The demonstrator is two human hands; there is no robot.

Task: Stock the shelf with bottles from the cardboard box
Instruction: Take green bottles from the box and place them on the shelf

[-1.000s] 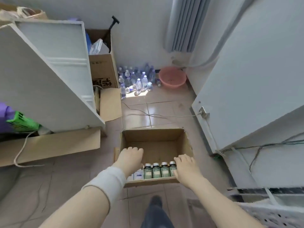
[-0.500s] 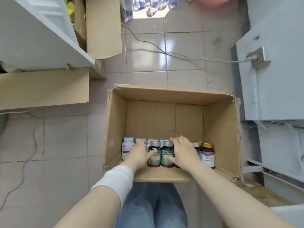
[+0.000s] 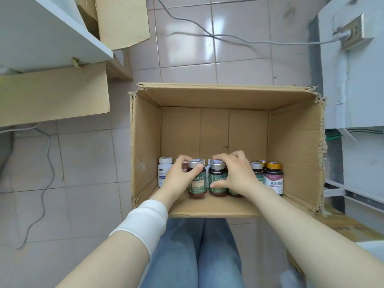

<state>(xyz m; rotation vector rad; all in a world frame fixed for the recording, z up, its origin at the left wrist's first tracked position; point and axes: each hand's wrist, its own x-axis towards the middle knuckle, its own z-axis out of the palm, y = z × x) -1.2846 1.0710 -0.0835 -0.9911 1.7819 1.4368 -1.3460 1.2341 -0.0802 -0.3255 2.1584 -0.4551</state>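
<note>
Since last frame both hands have closed in: left hand (image 3: 180, 178) and right hand (image 3: 236, 175) each grip an upright, cap-up green-label bottle (image 3: 197, 181) in the cardboard box (image 3: 145, 142).

The cardboard box (image 3: 145, 142) stands open on the floor, and everything else sits around it. Inside, along its near wall, a row of bottles (image 3: 217, 179) stands upright, both hands among them. The far part of the box floor is bare. Left of the box is a shelf unit (image 3: 52, 34); right of it, a cabinet (image 3: 357, 80). Beyond the box, a cable (image 3: 228, 38) crosses the tiles.
</note>
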